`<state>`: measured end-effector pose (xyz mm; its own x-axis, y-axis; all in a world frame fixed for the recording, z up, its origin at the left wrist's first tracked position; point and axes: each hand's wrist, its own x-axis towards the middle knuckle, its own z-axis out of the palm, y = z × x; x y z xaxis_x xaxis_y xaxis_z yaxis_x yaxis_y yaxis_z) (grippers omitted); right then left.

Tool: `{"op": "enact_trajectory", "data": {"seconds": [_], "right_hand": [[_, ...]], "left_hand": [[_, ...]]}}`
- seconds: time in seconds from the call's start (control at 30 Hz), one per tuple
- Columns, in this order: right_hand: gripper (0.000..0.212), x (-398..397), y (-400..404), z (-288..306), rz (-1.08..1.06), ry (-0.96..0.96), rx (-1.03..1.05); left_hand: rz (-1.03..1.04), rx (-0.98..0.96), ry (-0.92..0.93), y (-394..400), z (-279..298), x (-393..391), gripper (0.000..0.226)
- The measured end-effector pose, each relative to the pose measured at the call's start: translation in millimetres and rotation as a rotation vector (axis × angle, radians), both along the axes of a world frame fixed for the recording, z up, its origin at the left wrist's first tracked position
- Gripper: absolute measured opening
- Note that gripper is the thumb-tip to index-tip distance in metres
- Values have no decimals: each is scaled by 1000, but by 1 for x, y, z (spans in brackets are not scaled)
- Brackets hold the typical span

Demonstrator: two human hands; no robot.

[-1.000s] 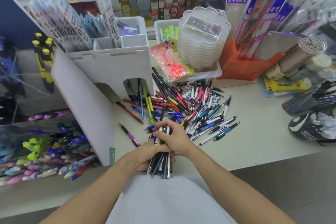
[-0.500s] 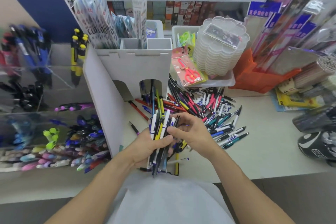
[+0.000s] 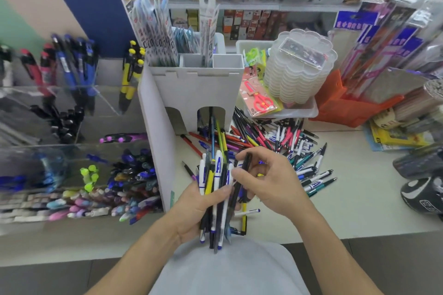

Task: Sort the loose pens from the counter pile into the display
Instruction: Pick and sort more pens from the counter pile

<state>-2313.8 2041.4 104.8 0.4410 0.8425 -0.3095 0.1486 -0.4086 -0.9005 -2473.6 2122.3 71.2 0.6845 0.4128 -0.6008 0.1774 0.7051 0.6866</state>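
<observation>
**penhoarder:** White plastic barrels with blue lettering, a yellow one, several black ones: that's the bundle of pens (image 3: 217,195) the left hand (image 3: 196,208) has its fingers and thumb wrapped around, held upright just in front of the white castle-shaped organizer (image 3: 191,93). Tips point down toward the person's pale shirt (image 3: 230,270).

**inkwell_22:** And the right hand (image 3: 271,182)?

**penhoarder:** Thumb and fingers pinch a single black pen (image 3: 241,179), tilted, right beside the bundle and touching it. The remaining fingers curl loosely.

**inkwell_22:** Where's the pile?

**penhoarder:** The loose pen pile (image 3: 271,141) is spread on the beige counter (image 3: 359,199) just right of the organizer's arched openings, some pens poking into the right arch. Reds, blacks, whites, teals, all crossed over each other. A lone red pen (image 3: 191,145) lies at the organizer's foot.

**inkwell_22:** The display?

**penhoarder:** The clear acrylic display (image 3: 72,127) sits left of the organizer, tiered compartments: blue and pink pens up top, yellow-and-black ones nearest the organizer, pastel and dark blue ones in the lowest row. It's blurry there, so I can't tell exact types.

**inkwell_22:** Right of the organizer?

**penhoarder:** Packaged red scissors (image 3: 260,98) leaning on a stack of clear scalloped trays (image 3: 297,72), then an orange bin (image 3: 347,105).
</observation>
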Motion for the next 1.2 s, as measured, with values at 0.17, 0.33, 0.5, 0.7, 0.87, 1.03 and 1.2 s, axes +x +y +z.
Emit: {"op": "enact_trajectory", "data": {"seconds": [0.17, 0.33, 0.5, 0.7, 0.87, 1.03, 1.2], "right_hand": [[41, -21, 5, 3, 163, 52, -145], [59, -31, 11, 1, 229, -18, -147], [45, -32, 10, 4, 201, -86, -109], [23, -38, 5, 3, 156, 172, -40], [5, -51, -4, 0, 264, 288, -12], [29, -48, -12, -8, 133, 252, 51], [10, -32, 8, 5, -49, 413, 172]], "left_hand": [[52, -49, -1, 4, 0, -13, 39], [39, -71, -35, 8, 2, -25, 33], [47, -82, -15, 10, 2, -33, 33], [48, -80, 9, 12, -3, -36, 32], [15, -29, 1, 8, -9, -35, 33], [14, -27, 19, 11, -10, -39, 36], [-78, -20, -52, 11, -8, -42, 35]]}}
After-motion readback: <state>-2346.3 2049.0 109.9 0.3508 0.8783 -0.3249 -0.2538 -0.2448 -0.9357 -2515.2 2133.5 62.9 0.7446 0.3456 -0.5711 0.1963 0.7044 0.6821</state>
